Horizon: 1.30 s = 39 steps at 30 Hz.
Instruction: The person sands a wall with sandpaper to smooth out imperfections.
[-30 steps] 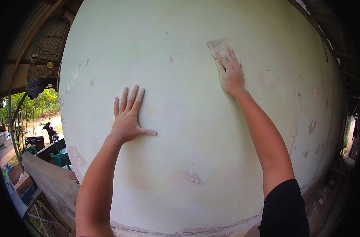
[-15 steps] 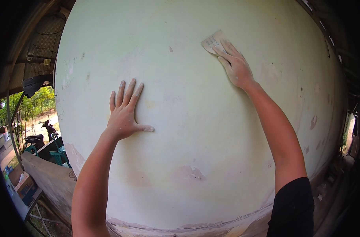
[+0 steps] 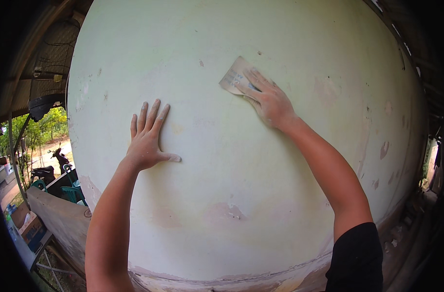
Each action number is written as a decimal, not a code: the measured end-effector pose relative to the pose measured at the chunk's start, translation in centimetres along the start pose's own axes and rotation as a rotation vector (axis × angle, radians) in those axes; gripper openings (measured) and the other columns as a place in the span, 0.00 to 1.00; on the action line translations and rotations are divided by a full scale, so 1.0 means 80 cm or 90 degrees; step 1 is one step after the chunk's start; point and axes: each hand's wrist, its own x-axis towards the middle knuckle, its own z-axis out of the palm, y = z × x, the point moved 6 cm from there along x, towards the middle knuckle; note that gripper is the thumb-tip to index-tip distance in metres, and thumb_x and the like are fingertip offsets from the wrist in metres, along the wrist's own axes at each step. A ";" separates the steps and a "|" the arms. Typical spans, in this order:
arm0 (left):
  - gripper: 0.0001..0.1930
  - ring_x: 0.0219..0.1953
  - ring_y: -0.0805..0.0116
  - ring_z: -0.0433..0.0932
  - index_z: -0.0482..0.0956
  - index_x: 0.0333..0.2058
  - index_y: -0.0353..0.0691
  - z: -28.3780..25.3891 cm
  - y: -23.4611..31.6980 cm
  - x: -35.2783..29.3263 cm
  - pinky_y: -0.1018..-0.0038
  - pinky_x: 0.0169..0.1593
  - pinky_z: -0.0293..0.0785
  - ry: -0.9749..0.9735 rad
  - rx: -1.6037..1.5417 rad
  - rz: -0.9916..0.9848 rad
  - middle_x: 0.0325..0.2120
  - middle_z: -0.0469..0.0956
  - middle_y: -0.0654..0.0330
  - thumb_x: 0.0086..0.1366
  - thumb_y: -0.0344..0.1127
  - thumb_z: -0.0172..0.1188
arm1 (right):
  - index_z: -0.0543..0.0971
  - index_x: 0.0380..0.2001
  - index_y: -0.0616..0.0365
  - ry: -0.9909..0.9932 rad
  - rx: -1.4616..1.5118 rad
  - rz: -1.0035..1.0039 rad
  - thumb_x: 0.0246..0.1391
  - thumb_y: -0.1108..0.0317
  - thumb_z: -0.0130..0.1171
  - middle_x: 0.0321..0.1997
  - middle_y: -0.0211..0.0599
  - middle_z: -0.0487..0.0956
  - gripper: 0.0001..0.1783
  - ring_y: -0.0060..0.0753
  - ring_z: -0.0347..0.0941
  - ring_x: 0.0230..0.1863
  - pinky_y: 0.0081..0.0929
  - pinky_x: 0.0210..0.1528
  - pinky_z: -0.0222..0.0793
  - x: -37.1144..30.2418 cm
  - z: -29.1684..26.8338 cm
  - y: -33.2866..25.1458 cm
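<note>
A pale green wall [image 3: 222, 160] with scuffs and bare patches fills most of the view. Flat against it, fingers spread and dusty, my left hand [image 3: 147, 141] holds nothing. Higher up and to the right, my right hand [image 3: 271, 101] presses a sheet of sandpaper [image 3: 234, 77] to the wall. The sheet is greyish, with printing on its back, and its far corner sticks out past my fingertips. Dust coats the fingers of both hands.
A low wall [image 3: 58, 209] runs off at the left, with green plastic chairs [image 3: 72, 194] and a parked motorbike [image 3: 60, 158] beyond it. Boxes [image 3: 31, 226] sit on a table at the lower left. Peeling plaster [image 3: 222, 282] lines the wall's foot.
My right hand has slid the sandpaper down and to the left across the wall. My left hand remains on the wall; the view has shifted slightly.
</note>
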 end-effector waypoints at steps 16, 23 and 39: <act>0.78 0.83 0.61 0.35 0.39 0.80 0.66 -0.035 0.040 0.018 0.49 0.82 0.34 -0.075 0.157 0.016 0.82 0.36 0.65 0.36 0.59 0.87 | 0.76 0.69 0.30 0.051 0.038 0.065 0.74 0.55 0.52 0.82 0.29 0.62 0.23 0.35 0.53 0.82 0.42 0.80 0.55 0.028 -0.010 0.047; 0.47 0.82 0.62 0.40 0.49 0.79 0.62 0.011 0.025 0.028 0.51 0.82 0.31 0.179 -0.037 -0.037 0.81 0.43 0.67 0.68 0.57 0.64 | 0.77 0.68 0.30 0.014 0.063 0.015 0.72 0.53 0.55 0.81 0.24 0.63 0.23 0.35 0.52 0.83 0.43 0.79 0.55 -0.002 0.021 -0.052; 0.35 0.82 0.66 0.45 0.58 0.76 0.59 0.027 0.031 0.019 0.55 0.82 0.34 0.308 0.036 -0.036 0.80 0.51 0.68 0.70 0.46 0.50 | 0.76 0.68 0.34 0.083 0.015 0.000 0.73 0.55 0.54 0.79 0.25 0.67 0.23 0.35 0.54 0.81 0.43 0.81 0.54 0.021 0.010 -0.021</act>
